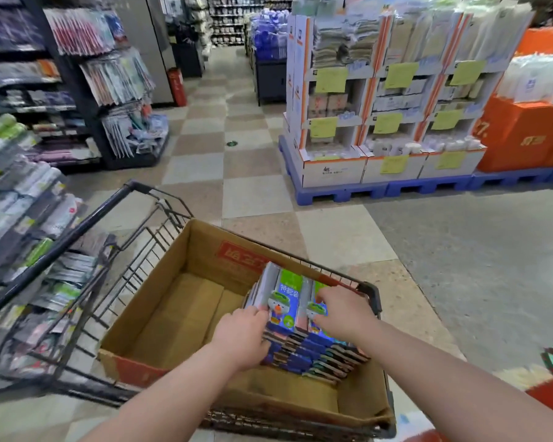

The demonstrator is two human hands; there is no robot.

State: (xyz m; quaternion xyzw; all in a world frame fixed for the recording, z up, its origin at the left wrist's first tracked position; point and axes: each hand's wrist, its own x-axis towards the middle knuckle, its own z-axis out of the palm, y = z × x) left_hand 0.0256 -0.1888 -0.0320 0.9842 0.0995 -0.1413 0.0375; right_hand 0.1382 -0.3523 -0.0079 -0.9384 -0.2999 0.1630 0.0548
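Hands both grasping — my left hand (241, 338) and right hand (344, 314) clutch the stack of blue-and-green cartoon-printed packets (296, 317), which sits inside the open brown cardboard box (186, 301) in the black wire shopping cart (115, 266).

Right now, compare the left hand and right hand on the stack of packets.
The left hand grips the stack of packets at its left edge; the right hand curls over its top right. The left hand sits nearer the camera, the right hand farther forward. Both hold one stack in the cardboard box.
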